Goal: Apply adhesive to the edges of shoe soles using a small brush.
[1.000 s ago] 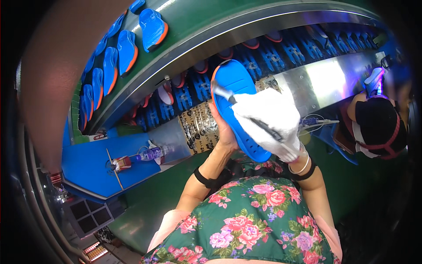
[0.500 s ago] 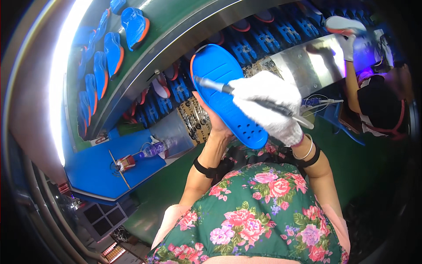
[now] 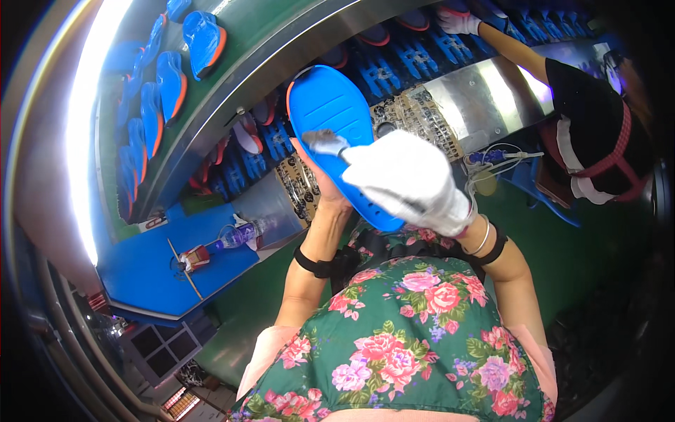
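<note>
A blue shoe sole point(image 3: 330, 98) with an orange rim at its upper left edge is tilted in front of my chest, its grooved inner side facing up. Bare and closed round its left side, my left hand point(image 3: 327, 186) supports it from beneath. My right hand point(image 3: 408, 176), in a white glove, grips a brush point(image 3: 325, 143) and hides most of its handle. The dark bristles lie over the sole's middle, near its left edge; whether they touch it I cannot tell. The glove covers part of the sole's lower half.
Blue soles with orange edges point(image 3: 171, 86) stand along a green shelf point(image 3: 246, 42) at upper left. Behind the sole runs a line of blue holders point(image 3: 380, 74). A co-worker's gloved hand point(image 3: 458, 21) reaches there. A blue tabletop point(image 3: 140, 264) at left bears a plastic bottle point(image 3: 239, 235).
Both my hands, the sole and the brush have shifted left; the bristles sit slightly lower on the sole. The co-worker's hand has swung left onto the line, away from the raised shoe piece.
</note>
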`<state>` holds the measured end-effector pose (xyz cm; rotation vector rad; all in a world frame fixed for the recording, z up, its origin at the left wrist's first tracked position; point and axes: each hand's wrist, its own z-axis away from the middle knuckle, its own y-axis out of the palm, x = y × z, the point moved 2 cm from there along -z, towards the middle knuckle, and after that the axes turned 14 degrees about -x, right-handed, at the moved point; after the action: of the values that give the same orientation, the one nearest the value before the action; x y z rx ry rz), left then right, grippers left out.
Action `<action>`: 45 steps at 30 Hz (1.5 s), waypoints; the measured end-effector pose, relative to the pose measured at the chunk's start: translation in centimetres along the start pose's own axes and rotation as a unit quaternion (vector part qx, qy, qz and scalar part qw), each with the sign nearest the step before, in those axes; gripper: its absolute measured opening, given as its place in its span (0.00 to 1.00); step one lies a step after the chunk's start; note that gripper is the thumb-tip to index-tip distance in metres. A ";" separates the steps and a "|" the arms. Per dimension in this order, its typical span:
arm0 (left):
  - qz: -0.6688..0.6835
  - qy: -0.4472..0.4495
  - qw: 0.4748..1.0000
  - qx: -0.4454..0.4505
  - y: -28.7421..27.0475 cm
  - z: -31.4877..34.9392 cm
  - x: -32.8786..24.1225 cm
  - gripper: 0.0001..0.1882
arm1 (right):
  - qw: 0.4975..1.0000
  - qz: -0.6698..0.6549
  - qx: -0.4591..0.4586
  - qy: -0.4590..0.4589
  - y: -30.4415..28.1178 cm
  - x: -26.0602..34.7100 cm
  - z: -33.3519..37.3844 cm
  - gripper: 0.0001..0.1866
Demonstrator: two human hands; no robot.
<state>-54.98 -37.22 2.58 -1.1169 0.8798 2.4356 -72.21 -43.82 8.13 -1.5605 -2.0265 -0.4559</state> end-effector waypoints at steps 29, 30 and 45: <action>0.141 -0.090 0.955 0.243 -1.3 -4.6 -1.2 0.65 | 0.988 -0.095 0.002 0.122 -0.6 -0.2 2.1 0.14; 0.165 -0.095 0.951 0.245 -0.3 -3.8 -1.6 0.65 | 0.994 -0.064 0.005 0.091 -0.3 0.0 2.6 0.14; 0.042 -0.170 0.948 0.266 -0.5 -6.0 -2.8 0.59 | 0.994 -0.040 0.083 0.051 0.1 0.7 4.6 0.15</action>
<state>-49.55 -40.84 1.49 -0.4588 1.3668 2.1521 -73.21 -40.67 4.82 -1.3341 -2.0006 -0.3786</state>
